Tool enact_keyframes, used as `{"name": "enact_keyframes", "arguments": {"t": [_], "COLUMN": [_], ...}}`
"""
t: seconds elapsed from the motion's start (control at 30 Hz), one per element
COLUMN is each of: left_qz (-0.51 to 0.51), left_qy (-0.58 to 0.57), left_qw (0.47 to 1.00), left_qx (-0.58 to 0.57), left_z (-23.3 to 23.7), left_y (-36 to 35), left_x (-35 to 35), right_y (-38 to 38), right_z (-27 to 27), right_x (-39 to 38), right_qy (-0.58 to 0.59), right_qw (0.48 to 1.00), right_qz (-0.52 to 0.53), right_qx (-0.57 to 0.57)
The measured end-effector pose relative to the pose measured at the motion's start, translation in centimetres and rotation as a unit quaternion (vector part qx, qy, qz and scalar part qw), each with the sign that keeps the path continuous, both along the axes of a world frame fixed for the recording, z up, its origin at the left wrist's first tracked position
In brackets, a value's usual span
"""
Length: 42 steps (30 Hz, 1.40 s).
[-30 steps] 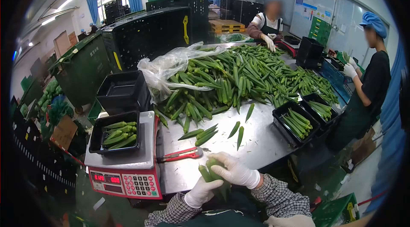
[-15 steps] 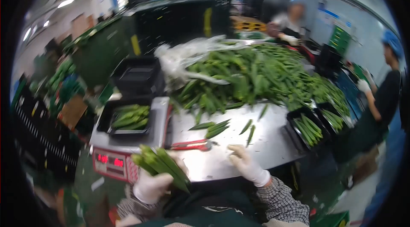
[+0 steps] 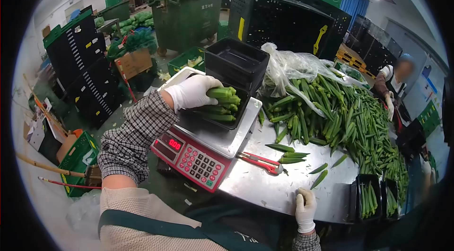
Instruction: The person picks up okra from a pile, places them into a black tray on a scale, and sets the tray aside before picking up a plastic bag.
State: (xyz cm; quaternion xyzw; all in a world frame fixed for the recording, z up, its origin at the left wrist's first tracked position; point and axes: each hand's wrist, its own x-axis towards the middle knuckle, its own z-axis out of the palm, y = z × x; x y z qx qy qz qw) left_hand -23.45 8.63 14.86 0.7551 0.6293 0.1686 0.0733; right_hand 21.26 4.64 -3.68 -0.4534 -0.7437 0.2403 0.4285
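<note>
My left hand (image 3: 191, 92), in a white glove, is closed around a bunch of okra (image 3: 222, 94) at the black tray (image 3: 243, 109). More okra lies in that tray, partly hidden under my hand. The tray rests on the metal plate of a red digital scale (image 3: 198, 159), whose display shows zeros. My right hand (image 3: 306, 206), also gloved, is at the front edge of the steel table (image 3: 257, 192); its fingers are curled with nothing visible in them. A red-handled cutter (image 3: 260, 162) and a few loose okra pods (image 3: 293, 157) lie between the scale and my right hand.
A large okra heap (image 3: 350, 118) with clear plastic film (image 3: 298, 69) covers the table's far side. Empty stacked black trays (image 3: 236, 59) stand behind the scale. Filled trays (image 3: 368, 199) sit at right. A co-worker (image 3: 395, 78) stands across the table.
My left hand has carried the okra bunch from in front of my body up to the tray on the scale. My right hand has drawn back to the table's edge. The view has turned left.
</note>
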Motion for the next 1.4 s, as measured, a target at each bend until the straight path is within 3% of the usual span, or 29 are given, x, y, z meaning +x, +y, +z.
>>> {"name": "enact_keyframes", "arguments": {"t": [0.1, 0.13, 0.17, 0.23, 0.37, 0.43, 0.7, 0.77, 0.83, 0.9, 1.03, 1.17, 1.4], "left_qz": [0.02, 0.037, -0.019, -0.004, -0.014, -0.024, -0.009, -0.055, -0.032, 0.027, 0.051, 0.053, 0.053], "left_qy": [-0.028, -0.1, -0.195, -0.259, -0.073, -0.055, -0.01, 0.014, -0.061, -0.129, -0.093, -0.067, -0.065], "left_qw": [0.998, 0.992, 0.968, 0.958, 0.99, 0.989, 1.0, 0.998, 0.996, 0.991, 0.993, 0.994, 0.996], "left_qx": [0.059, 0.06, 0.155, 0.121, 0.122, 0.133, -0.005, 0.006, -0.061, -0.038, 0.05, 0.069, 0.008], "left_z": [0.7, 3.2, 2.7, 3.9, 5.4, 4.4, 1.7, -0.1, 1.8, 3.0, 4.7, 4.4, 3.8], "left_y": [0.3, -0.7, -0.2, -0.3, -2.5, -2.7, -2.6, -1.7, -2.4, -2.7, -3.4, -4.4, -3.1], "left_x": [-1.4, -0.5, -2.0, -3.8, -2.5, -2.3, -0.2, -1.0, -1.0, -2.1, -3.4, -3.2, -2.2], "right_y": [0.1, 0.1, 0.1, 0.1, 0.2, 0.2, 0.3, 0.1, 0.1, 0.0, -0.1, 0.0, 0.1], "right_z": [0.0, -0.1, -0.1, -0.1, -0.4, -0.9, -1.6, -1.3, -1.0, -0.7, -0.5, -1.1, -0.9], "right_x": [0.2, 0.1, 0.1, 0.2, 0.0, 0.0, 0.5, 0.2, 0.0, -0.2, -0.3, -0.2, -0.2], "right_qy": [-0.024, -0.024, -0.025, -0.031, -0.012, -0.026, -0.037, -0.036, -0.035, -0.032, -0.035, -0.027, -0.053], "right_qw": [1.0, 1.0, 1.0, 1.0, 1.0, 1.0, 0.999, 0.999, 0.999, 0.999, 0.999, 1.0, 0.999], "right_qz": [0.002, -0.001, -0.002, -0.002, 0.005, 0.007, 0.016, 0.011, 0.008, 0.003, 0.006, 0.001, 0.011], "right_qx": [-0.018, -0.015, -0.013, -0.005, -0.02, -0.007, -0.004, 0.003, 0.004, 0.002, -0.012, 0.003, -0.006]}}
